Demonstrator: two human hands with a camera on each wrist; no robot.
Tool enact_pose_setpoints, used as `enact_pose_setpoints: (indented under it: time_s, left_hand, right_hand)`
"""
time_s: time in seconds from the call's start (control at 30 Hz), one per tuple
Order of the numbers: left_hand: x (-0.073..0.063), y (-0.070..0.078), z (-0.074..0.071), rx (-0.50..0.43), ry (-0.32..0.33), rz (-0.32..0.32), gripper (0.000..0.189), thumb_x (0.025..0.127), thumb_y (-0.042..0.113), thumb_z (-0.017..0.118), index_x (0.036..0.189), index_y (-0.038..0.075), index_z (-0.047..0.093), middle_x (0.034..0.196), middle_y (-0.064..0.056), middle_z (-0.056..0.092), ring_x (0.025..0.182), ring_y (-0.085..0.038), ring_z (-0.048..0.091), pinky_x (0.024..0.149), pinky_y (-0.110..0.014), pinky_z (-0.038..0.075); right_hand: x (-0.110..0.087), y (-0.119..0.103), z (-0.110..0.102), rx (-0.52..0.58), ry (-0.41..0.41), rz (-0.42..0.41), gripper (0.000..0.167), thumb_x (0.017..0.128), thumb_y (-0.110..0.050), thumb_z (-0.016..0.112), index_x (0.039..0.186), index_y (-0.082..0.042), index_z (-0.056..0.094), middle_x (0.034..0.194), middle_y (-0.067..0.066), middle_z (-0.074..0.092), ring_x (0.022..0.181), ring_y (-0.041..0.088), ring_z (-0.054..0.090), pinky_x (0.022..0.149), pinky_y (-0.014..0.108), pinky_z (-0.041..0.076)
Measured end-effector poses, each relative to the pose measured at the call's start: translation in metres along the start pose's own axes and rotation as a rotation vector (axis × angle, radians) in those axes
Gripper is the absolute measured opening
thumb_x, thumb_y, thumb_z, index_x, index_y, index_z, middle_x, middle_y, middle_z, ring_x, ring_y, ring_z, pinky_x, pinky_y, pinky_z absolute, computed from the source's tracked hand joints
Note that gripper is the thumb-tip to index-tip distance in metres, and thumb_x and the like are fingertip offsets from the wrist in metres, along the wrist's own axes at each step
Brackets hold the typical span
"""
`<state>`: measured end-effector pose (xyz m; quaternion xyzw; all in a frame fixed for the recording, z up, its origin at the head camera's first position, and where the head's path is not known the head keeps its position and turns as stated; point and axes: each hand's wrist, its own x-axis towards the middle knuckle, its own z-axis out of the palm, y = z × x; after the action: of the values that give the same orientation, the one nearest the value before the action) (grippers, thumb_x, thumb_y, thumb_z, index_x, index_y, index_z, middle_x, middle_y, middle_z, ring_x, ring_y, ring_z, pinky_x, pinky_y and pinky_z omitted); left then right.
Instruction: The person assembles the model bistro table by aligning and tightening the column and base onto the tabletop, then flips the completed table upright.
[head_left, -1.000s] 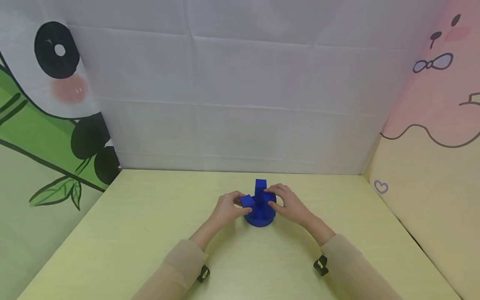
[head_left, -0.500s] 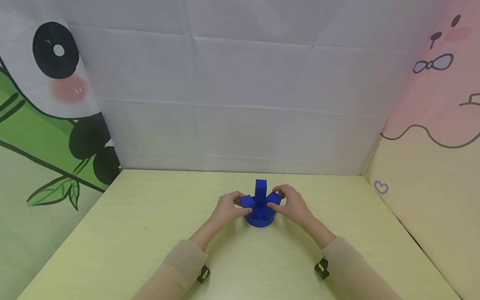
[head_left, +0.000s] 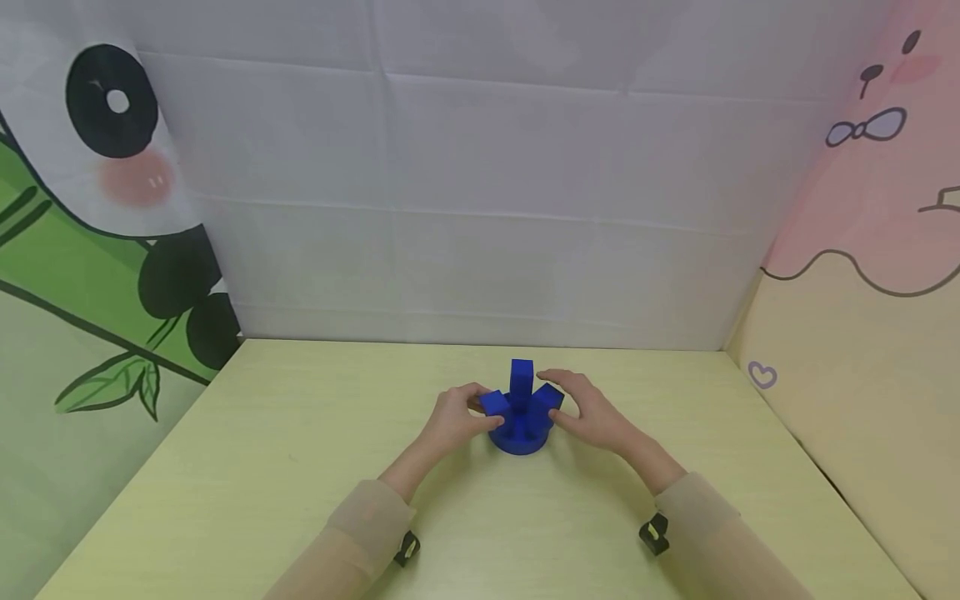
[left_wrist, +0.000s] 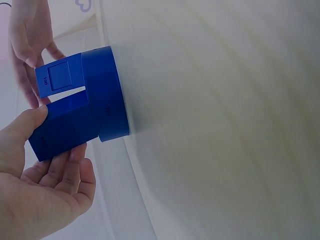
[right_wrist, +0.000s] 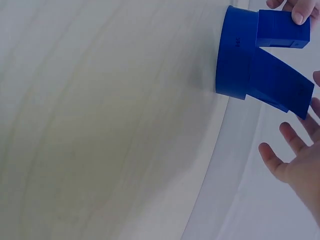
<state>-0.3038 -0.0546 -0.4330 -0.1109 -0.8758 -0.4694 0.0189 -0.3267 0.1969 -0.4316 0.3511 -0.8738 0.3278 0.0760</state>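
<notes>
A blue round base [head_left: 519,446] stands on the table, with several blue blocks rising from it. One tall block [head_left: 521,383] is upright at the back. To its left is a block [head_left: 495,403] that my left hand [head_left: 455,421] grips between thumb and fingers; the left wrist view shows this left hand [left_wrist: 45,195] around the block's outer end. On the right a third block [head_left: 548,397] leans outward. My right hand [head_left: 592,412] is beside it with fingers spread, and in the right wrist view that hand [right_wrist: 305,160] has its fingers apart, close to the block's end.
The pale yellow table [head_left: 300,450] runs back to a white cloth wall [head_left: 480,208]. Cartoon-printed panels flank it, a green one [head_left: 75,275] at left and a pink and cream one [head_left: 862,333] at right.
The right block came to lean outward under my right hand. Since then the right hand has loosened its fingers and drawn slightly to the right. My left hand stays in place.
</notes>
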Motion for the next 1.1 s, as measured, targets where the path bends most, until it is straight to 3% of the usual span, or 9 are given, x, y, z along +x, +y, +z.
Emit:
enact_pose_setpoints:
  time_s: [0.13, 0.3, 0.73, 1.1]
  left_hand:
    - [0.000, 0.001, 0.000, 0.002, 0.000, 0.000, 0.035, 0.077, 0.023, 0.078, 0.106, 0.006, 0.066, 0.087, -0.002, 0.068, 0.088, -0.021, 0.065, 0.077, -0.037, 0.051]
    - [-0.001, 0.002, 0.000, 0.001, 0.001, -0.003, 0.035, 0.077, 0.023, 0.078, 0.105, 0.006, 0.066, 0.087, -0.002, 0.068, 0.088, -0.019, 0.064, 0.077, -0.037, 0.051]
    - [-0.004, 0.006, -0.002, 0.008, -0.005, -0.003, 0.036, 0.078, 0.024, 0.078, 0.107, 0.005, 0.065, 0.088, -0.002, 0.068, 0.088, -0.019, 0.064, 0.078, -0.038, 0.051]
    - [-0.005, 0.008, -0.003, 0.002, -0.002, -0.019, 0.037, 0.078, 0.024, 0.078, 0.107, 0.006, 0.065, 0.088, -0.002, 0.068, 0.089, -0.018, 0.064, 0.078, -0.038, 0.051]
  right_hand:
    - [-0.001, 0.004, -0.001, 0.000, -0.039, -0.059, 0.050, 0.088, -0.010, 0.061, 0.136, -0.005, 0.047, 0.138, 0.013, 0.048, 0.128, 0.034, 0.041, 0.104, 0.054, 0.033]
    - [-0.002, 0.004, 0.000, -0.018, -0.032, -0.050, 0.045, 0.089, -0.010, 0.060, 0.132, -0.004, 0.051, 0.135, 0.014, 0.051, 0.127, 0.034, 0.042, 0.105, 0.053, 0.033]
    - [-0.008, -0.002, 0.004, -0.093, 0.094, 0.057, 0.037, 0.086, -0.023, 0.070, 0.119, -0.009, 0.061, 0.117, 0.005, 0.062, 0.111, 0.024, 0.054, 0.094, 0.045, 0.046]
    - [-0.011, -0.012, 0.009, -0.128, 0.161, 0.144, 0.038, 0.081, -0.031, 0.074, 0.111, -0.009, 0.064, 0.104, 0.002, 0.064, 0.091, 0.022, 0.055, 0.075, 0.033, 0.048]
